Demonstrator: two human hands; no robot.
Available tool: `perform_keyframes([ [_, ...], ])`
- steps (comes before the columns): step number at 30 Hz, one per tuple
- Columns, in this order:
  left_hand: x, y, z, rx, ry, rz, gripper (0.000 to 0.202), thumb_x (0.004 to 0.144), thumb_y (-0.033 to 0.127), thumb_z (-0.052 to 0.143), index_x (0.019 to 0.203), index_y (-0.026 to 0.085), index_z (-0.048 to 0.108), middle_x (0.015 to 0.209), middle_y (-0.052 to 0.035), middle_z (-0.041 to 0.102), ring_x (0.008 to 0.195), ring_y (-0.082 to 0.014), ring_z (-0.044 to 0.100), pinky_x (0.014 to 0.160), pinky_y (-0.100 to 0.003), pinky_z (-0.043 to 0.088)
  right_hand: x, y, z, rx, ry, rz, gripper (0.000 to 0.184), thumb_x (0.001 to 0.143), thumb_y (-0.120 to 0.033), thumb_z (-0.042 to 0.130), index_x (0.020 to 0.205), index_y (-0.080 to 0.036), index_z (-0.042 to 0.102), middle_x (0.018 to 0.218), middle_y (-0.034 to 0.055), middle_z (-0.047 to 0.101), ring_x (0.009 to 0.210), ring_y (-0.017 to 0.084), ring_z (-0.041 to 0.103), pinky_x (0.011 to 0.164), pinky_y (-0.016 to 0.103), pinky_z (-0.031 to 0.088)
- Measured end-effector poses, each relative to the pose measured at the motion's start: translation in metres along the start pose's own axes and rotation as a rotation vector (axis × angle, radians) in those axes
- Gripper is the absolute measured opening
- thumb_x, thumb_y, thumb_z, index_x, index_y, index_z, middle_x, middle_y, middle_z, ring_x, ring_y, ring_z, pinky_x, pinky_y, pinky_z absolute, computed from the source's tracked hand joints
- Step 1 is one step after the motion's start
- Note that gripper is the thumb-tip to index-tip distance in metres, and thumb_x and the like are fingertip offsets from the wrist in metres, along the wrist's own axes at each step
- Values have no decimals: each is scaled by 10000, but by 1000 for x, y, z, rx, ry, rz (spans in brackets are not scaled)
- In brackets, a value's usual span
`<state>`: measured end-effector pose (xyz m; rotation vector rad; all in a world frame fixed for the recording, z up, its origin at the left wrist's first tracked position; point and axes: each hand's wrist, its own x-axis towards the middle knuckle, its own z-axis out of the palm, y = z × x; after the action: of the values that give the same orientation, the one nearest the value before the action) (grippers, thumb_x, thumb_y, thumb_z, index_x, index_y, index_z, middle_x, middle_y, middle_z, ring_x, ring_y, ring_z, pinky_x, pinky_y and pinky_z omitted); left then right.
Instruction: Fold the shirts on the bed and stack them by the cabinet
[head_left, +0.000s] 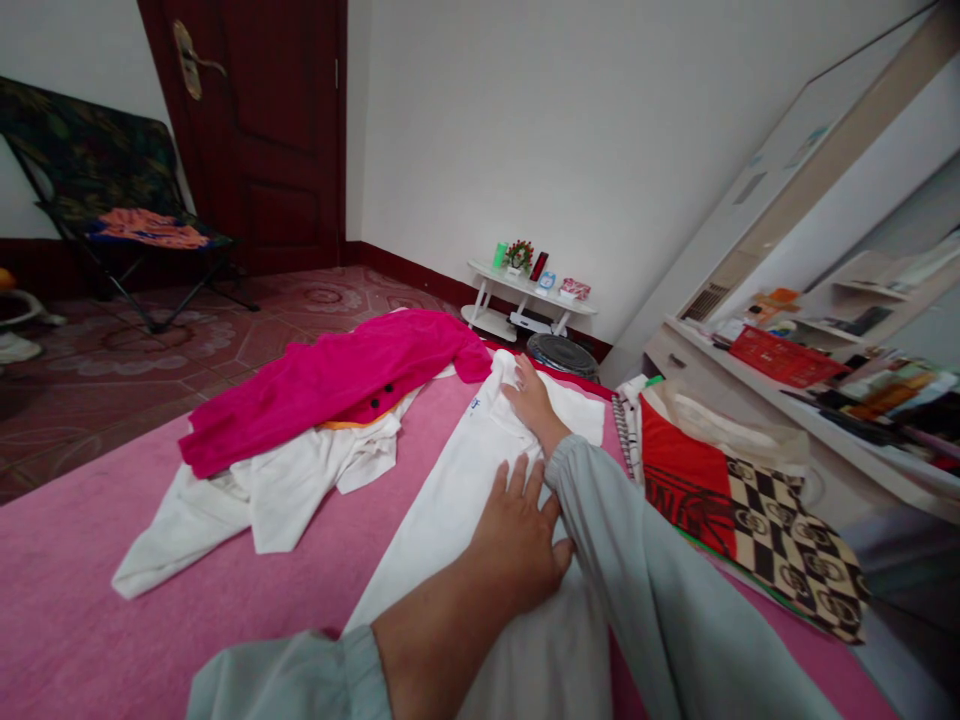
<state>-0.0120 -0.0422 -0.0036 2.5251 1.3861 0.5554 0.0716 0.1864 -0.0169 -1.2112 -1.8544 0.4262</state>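
A white shirt (pixel 431 510) lies spread on the pink bed cover (pixel 67 560), with a small blue print near its top. My left hand (pixel 517 535) rests flat on the middle of this shirt, fingers stretched and apart. Further up, my right hand (pixel 534 405) touches the cloth near the collar; its visible fingers are extended and slightly apart. The right forearm's sleeve covers part of the shirt's right side. To the left lies a bright pink garment (pixel 337 380) with dark buttons, on top of another white garment (pixel 292 490).
Patterned folded clothes (pixel 750 530) in red, black and cream lie at the bed's right edge. Beyond the bed stand a small white shelf (pixel 480 265) and a round dark stool (pixel 562 352). A folding chair (pixel 82 165) stands by the door (pixel 277 130); a cluttered dresser (pixel 675 345) is right.
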Motion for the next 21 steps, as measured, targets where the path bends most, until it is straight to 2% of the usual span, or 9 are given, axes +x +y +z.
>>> perform_keyframes([
  [4,0,-1,2,-11,10,-3,627,923,552,323,1413,174,425,1544,-152,250,1440,-340,123,1153,-538,113,-16,-7,-24,-179,199,-26,562,929,-386,300,1436,-145,295,1473,114,393,1314,169,390,1108,380,298],
  [5,0,-2,3,-16,10,-5,632,924,557,315,1417,176,421,1545,-154,246,1440,-342,122,1151,-540,111,-23,-6,-33,-258,205,11,558,947,-414,242,1447,-169,286,1487,93,377,1348,170,338,1138,395,240],
  [7,-1,-2,3,-26,8,-5,634,927,563,303,1426,187,407,1550,-152,234,1440,-344,120,1149,-542,107,-38,0,-50,-413,90,153,579,957,-468,178,1466,-209,274,1522,68,323,1413,201,220,1166,461,127],
  [9,-1,-2,3,-30,8,-3,627,930,562,294,1431,199,400,1552,-145,232,1439,-342,123,1148,-540,102,-51,8,-64,-537,-112,303,621,944,-523,219,1469,-200,297,1551,83,254,1444,258,134,1154,536,55],
  [12,-1,-2,1,-32,2,-2,621,933,562,292,1436,213,393,1553,-137,233,1442,-332,111,1148,-538,101,-63,8,-75,-581,-289,374,721,903,-587,333,1471,-144,304,1567,129,164,1447,315,104,1133,584,54],
  [14,-2,-1,0,-34,-4,-7,622,932,564,294,1434,212,398,1551,-143,234,1444,-328,101,1149,-538,102,-73,-2,-77,-586,-330,384,753,902,-609,311,1492,-144,250,1574,129,114,1451,313,75,1135,582,62],
  [16,-2,0,-1,-38,5,-7,621,931,562,303,1435,211,396,1553,-149,222,1444,-327,105,1150,-537,102,-92,-16,-79,-581,-332,363,726,912,-598,281,1509,-193,199,1581,99,73,1454,300,38,1138,582,62],
  [18,-2,0,-2,-42,11,0,608,932,542,318,1440,213,387,1553,-150,221,1442,-325,121,1151,-534,107,-122,-29,-83,-565,-310,313,664,926,-563,277,1512,-271,167,1586,42,55,1456,274,14,1144,580,67],
  [21,-1,-2,-2,-43,1,28,619,889,553,419,1414,225,427,1538,-145,270,1435,-327,157,1150,-523,123,-178,-43,-96,-544,-321,268,598,955,-533,207,1506,-304,174,1586,6,77,1456,227,13,1161,544,76],
])
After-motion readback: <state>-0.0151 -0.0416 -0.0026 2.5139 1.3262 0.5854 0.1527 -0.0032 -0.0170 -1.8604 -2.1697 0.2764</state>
